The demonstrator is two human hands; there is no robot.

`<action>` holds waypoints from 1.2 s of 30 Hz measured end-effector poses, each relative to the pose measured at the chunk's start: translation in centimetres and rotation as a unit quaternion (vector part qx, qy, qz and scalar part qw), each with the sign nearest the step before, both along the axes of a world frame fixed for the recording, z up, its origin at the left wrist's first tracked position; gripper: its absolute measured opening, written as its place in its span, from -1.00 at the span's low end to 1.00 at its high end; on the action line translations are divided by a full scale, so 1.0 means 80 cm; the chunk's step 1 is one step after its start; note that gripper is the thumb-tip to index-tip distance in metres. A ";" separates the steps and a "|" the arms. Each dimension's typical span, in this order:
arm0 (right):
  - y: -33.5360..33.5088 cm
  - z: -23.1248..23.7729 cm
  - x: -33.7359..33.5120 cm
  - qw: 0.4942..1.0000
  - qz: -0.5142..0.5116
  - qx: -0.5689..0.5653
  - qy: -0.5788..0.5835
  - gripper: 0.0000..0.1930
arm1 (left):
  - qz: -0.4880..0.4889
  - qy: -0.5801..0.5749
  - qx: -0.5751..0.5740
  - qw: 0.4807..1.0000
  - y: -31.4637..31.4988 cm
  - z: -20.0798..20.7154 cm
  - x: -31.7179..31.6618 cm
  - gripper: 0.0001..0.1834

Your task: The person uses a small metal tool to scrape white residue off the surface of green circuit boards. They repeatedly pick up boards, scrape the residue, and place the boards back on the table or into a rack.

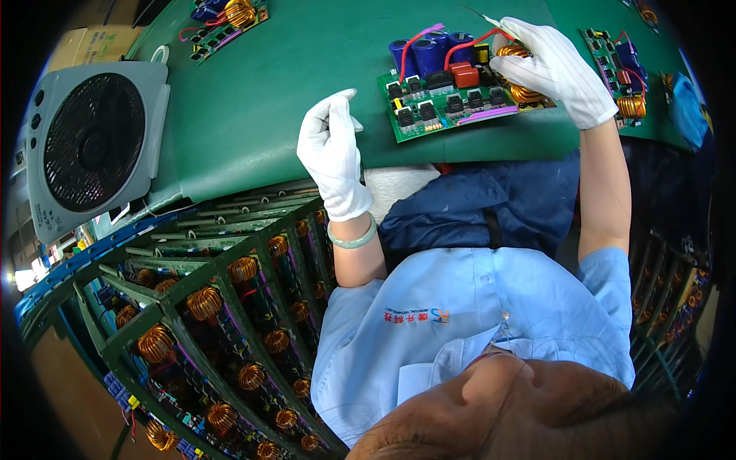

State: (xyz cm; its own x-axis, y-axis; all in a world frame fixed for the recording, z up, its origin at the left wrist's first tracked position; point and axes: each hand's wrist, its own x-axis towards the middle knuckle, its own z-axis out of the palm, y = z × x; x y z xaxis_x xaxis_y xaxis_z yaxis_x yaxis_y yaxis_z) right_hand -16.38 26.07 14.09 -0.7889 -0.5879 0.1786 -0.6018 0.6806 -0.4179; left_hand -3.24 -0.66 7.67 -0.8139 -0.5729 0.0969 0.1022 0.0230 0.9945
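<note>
A green circuit board (414, 130) lies on the green table, with blue capacitors (431, 57), red block parts (464, 75), black parts and purple and red wires on it. Over its right end is my right hand (548, 69), in a white glove, closed around a thin pointed tool, apparently tweezers (491, 21). The thumb and fingers of that hand lie against a copper-wound coil (523, 90) and partly cover it. My left hand (331, 153), also gloved, hovers left of the board, apart from it. Its fingers are loosely bent and somewhat apart, with nothing visible in them.
More boards lie on the table (253, 115), one at the far left (226, 31) and one at the right (617, 73). A grey fan (96, 142) stands left. Below the table edge, a green metal rack (169, 307) holds several boards with coils. A blue cloth-like item (688, 111) is far right.
</note>
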 end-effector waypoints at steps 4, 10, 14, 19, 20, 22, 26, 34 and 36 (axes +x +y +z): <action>-0.001 -0.004 0.001 1.000 0.000 -0.010 0.022 -0.62 | 0.005 0.001 0.007 1.000 0.003 0.000 0.001 -0.80; -0.002 -0.001 0.006 1.000 -0.008 -0.014 0.027 -0.63 | -0.007 0.004 0.017 1.000 0.000 -0.004 0.003 -0.83; -0.002 -0.001 0.004 1.000 -0.003 -0.014 0.022 -0.62 | 0.000 -0.024 0.016 1.000 -0.002 -0.002 0.004 -0.83; -0.001 -0.001 0.004 1.000 -0.007 -0.007 0.023 -0.62 | 0.008 -0.038 0.015 0.999 -0.006 -0.007 -0.002 -0.81; -0.002 0.000 0.004 1.000 -0.008 -0.007 0.020 -0.62 | 0.023 -0.032 -0.002 0.999 -0.011 -0.010 -0.006 -0.79; -0.001 0.000 0.005 1.000 -0.011 -0.004 0.021 -0.62 | 0.053 -0.020 -0.033 0.998 -0.029 -0.024 -0.019 -0.75; -0.004 0.005 0.002 0.999 -0.007 0.019 -0.031 -0.62 | 0.087 -0.054 -0.109 0.989 -0.056 -0.050 -0.032 -0.73; 0.002 0.001 0.006 0.999 -0.013 0.002 -0.036 -0.60 | 0.082 -0.071 -0.135 0.985 -0.051 -0.056 -0.030 -0.77; 0.004 -0.003 0.004 1.000 0.007 -0.001 -0.020 -0.61 | 0.085 -0.078 -0.160 0.980 -0.053 -0.059 -0.031 -0.77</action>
State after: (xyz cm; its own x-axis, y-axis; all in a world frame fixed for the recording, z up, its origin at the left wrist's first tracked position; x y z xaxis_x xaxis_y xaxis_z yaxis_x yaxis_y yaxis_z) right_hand -16.09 26.42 13.84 -0.7874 -0.5980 0.1494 -0.5940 0.6715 -0.4430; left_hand -5.75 -4.87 2.95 -0.7279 -0.6625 0.1766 -0.0827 0.3405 0.9366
